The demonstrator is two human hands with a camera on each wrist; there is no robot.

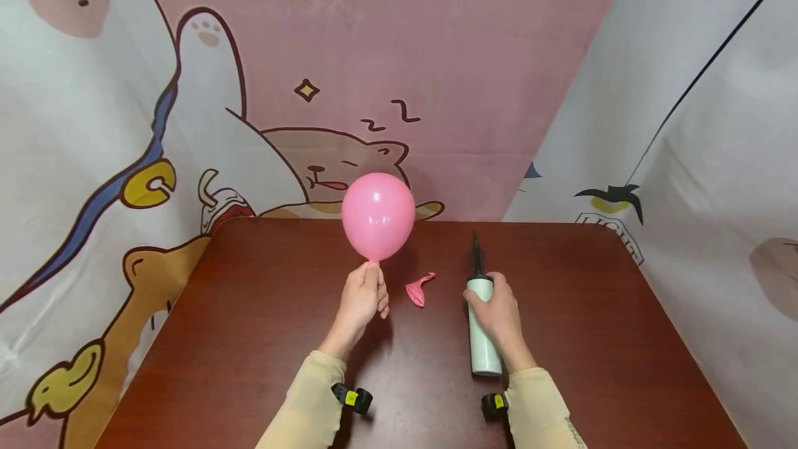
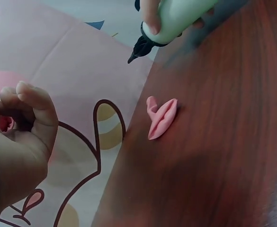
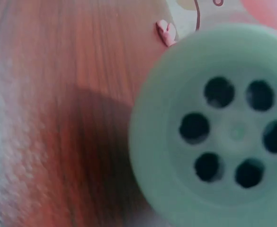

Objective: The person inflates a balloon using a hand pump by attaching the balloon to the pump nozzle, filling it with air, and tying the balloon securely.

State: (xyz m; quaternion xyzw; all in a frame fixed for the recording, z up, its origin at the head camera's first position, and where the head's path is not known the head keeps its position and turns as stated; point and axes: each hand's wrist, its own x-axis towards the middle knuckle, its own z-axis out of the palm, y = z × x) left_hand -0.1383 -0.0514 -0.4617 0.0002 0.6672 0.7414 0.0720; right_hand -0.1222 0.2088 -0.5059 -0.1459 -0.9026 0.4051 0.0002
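An inflated pink balloon (image 1: 378,215) stands upright above my left hand (image 1: 363,296), which pinches its neck between thumb and fingers. In the left wrist view the balloon's rolled mouth (image 2: 5,124) shows inside the curled fingers. My right hand (image 1: 500,312) grips a pale green balloon pump (image 1: 483,338) near its black nozzle end, the nozzle pointing away toward the far edge. The right wrist view is largely filled by the pump's round base (image 3: 237,194) with several dark holes. Between the hands a deflated pink balloon (image 1: 419,291) lies on the table.
The brown wooden table (image 1: 249,366) reaches back to a cartoon-printed cloth (image 1: 474,89) hanging behind it. Cloth also covers the sides. A small black device (image 1: 355,399) is worn at the left wrist and another device (image 1: 494,406) at the right.
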